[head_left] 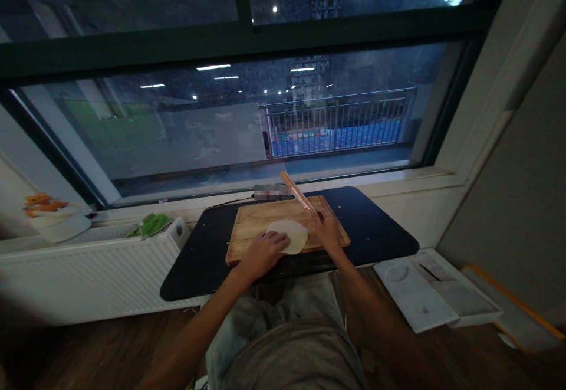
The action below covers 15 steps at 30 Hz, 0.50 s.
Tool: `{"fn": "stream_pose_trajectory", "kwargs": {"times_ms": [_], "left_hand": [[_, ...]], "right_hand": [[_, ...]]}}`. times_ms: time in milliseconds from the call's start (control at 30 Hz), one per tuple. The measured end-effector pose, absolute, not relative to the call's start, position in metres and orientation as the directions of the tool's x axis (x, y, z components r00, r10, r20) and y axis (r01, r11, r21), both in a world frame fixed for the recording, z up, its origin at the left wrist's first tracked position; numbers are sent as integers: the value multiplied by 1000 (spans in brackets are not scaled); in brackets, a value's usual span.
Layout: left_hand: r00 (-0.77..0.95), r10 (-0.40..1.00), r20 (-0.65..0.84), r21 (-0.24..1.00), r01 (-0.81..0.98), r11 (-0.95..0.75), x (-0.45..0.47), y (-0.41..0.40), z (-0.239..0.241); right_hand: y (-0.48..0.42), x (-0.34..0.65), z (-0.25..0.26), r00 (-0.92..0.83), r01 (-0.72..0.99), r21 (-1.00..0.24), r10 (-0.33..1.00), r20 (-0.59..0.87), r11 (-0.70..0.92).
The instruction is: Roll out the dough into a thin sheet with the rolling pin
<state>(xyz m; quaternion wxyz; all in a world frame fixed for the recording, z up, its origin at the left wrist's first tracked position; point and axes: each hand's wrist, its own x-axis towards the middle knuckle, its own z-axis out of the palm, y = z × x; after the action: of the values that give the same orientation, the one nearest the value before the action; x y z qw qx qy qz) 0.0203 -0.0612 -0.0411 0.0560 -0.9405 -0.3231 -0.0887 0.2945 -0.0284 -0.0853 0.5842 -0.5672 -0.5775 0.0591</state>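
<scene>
A thin round sheet of pale dough lies flat on a wooden cutting board. My left hand rests on the dough's left side, fingers laid over its surface; the thumb is hard to see. In my right hand, at the board's right side, is one end of a slim wooden rolling pin with a printed label. The pin is angled up and left toward the window, its far end raised past the board's back edge and apart from the dough.
The board sits on a dark folding table by a window. At left, a white radiator carries a green cloth-like item and a white pot. An opened white box lies low at right.
</scene>
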Motion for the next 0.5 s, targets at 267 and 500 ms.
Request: {"fn": "stream_pose_trajectory", "kwargs": {"times_ms": [267,500], "left_hand": [[774,593,221,24,604,-797,7,-36,-42],[634,739,228,48,751,-659,12,-11,-44]], "right_hand": [[-32,295,-83,303,601,-713,723,621,361],[-32,297,-83,290,624,-703,734,614,341]]}}
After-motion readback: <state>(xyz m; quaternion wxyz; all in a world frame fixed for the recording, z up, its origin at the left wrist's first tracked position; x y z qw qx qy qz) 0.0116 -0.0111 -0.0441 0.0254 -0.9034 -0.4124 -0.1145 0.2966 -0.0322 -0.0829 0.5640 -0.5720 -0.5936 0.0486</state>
